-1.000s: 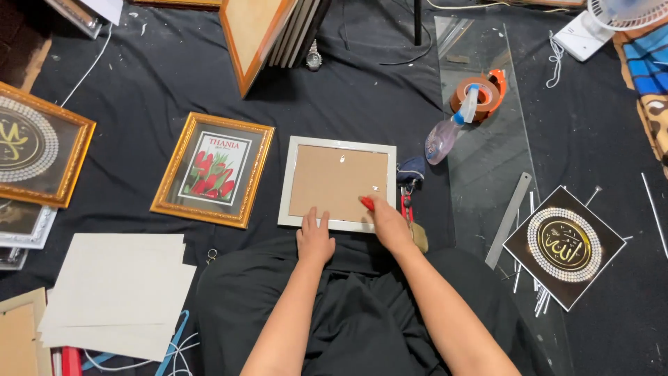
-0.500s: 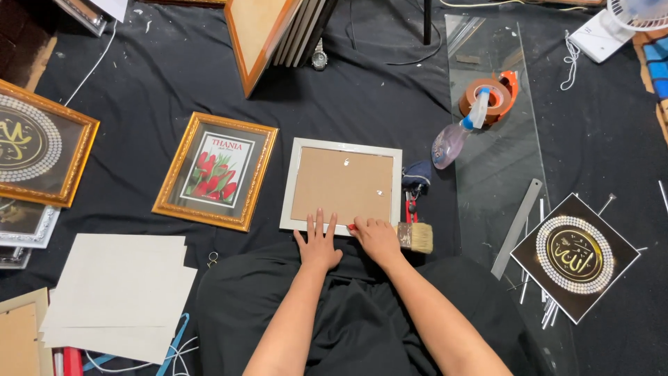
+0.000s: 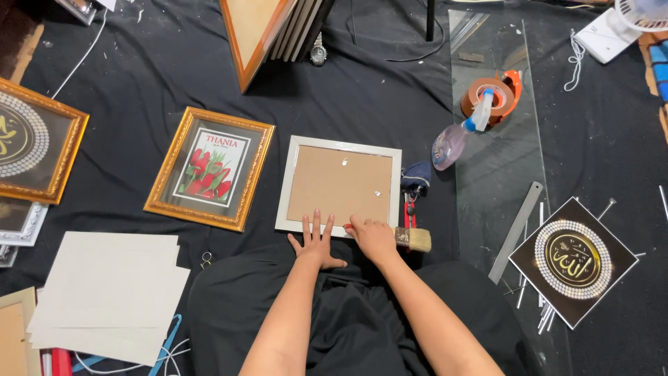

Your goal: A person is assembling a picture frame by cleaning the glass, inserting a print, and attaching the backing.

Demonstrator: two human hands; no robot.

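A white picture frame with a brown cardboard back (image 3: 339, 186) lies face down on the black cloth floor (image 3: 139, 83). Both hands rest on its near edge, at six o'clock. The left hand (image 3: 316, 244) is open and flat, with fingers spread to press the back down. The right hand (image 3: 372, 237) is curled with its fingertips on the edge; it grips nothing that I can see. A wooden paint brush (image 3: 414, 239) lies just beside that hand, at three o'clock. A gold frame with red tulips (image 3: 210, 167) sits at nine o'clock. A clear spray bottle (image 3: 456, 139) and a brown tape roll (image 3: 490, 94) lie on a glass sheet (image 3: 501, 181) at two o'clock.
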